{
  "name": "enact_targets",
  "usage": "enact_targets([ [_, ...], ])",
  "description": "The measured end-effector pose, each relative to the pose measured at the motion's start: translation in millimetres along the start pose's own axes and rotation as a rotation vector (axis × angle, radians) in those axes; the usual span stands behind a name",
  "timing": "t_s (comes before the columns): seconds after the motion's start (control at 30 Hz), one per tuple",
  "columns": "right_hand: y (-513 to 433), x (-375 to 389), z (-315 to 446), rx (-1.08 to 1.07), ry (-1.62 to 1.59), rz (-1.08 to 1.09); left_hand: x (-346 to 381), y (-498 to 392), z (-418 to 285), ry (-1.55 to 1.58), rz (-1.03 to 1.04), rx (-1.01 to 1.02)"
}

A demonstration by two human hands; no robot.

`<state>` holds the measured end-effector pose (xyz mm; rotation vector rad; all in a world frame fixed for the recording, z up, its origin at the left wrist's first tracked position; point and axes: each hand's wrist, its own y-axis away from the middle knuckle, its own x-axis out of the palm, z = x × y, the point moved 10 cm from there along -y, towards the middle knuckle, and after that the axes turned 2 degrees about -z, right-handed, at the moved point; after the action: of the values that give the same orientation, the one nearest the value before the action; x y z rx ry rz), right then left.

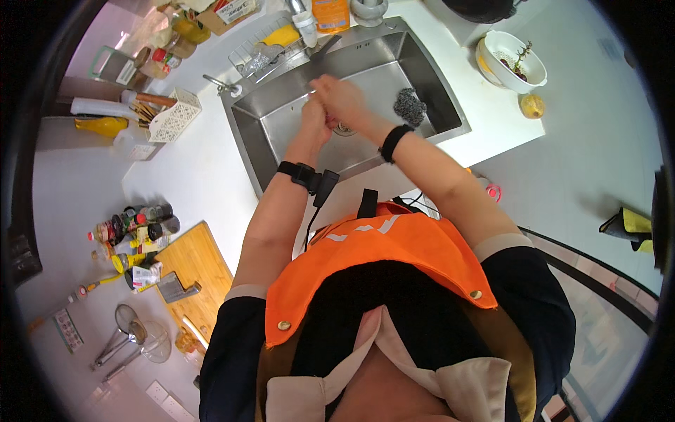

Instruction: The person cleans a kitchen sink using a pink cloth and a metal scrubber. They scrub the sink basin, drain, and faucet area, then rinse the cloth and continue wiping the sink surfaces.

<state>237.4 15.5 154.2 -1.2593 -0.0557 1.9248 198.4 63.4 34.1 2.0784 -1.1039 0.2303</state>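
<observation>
Over the stainless steel sink, my left hand and my right hand are pressed together, the right one partly over the left. Their fingers are blurred and bent, so anything between them is hidden. Just below the hands is the drain, partly covered by them. A dark grey steel-wool scourer lies on the basin floor to the right of my hands. Behind them, the dark faucet spout reaches over the sink's back edge.
A wire rack with a yellow cloth stands behind the sink. A white colander and a round yellowish fruit sit at right. On the left are a utensil holder, several bottles, and a cleaver on a wooden cutting board.
</observation>
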Motion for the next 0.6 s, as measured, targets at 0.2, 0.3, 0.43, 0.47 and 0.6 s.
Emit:
enact_targets([
  [0.2,23.6,30.8,-38.7,0.373,-0.353,0.1,-11.1,-2.9,12.4,0.117,0.016,0.0],
  [0.3,23.8,43.3,-15.3,0.32,-0.303,0.099,-28.7,-9.8,22.5,0.286,-0.084,0.02],
  [0.43,5.4,36.5,-28.2,0.378,-0.111,0.142,-32.2,-11.6,43.4,0.073,0.022,-0.071],
  [0.47,5.1,41.9,-19.8,0.322,-0.162,0.191,-38.9,-12.8,42.1,0.061,-0.018,-0.048],
  [0.6,22.9,54.6,12.1,0.173,-0.303,0.177,-19.1,-7.6,13.5,1.002,0.262,0.247],
])
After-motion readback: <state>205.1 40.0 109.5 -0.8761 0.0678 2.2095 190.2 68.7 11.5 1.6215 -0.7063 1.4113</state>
